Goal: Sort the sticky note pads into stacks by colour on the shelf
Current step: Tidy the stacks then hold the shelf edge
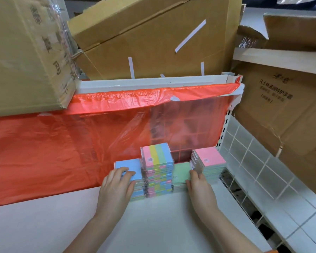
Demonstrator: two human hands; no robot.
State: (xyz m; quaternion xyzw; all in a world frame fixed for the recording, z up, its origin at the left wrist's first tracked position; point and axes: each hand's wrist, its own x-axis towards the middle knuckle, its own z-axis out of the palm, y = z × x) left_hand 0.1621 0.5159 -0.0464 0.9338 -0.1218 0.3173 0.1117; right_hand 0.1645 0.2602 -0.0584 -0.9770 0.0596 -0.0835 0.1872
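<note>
Sticky note pads (157,159) on white shelf (153,225)

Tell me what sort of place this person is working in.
Probably a shop stockroom or a store aisle being stocked. Large brown cardboard cartons are piled around a white metal retail shelf with a wire grid divider, and shrink-wrapped sticky note pads stand in stacks at the back.
</note>
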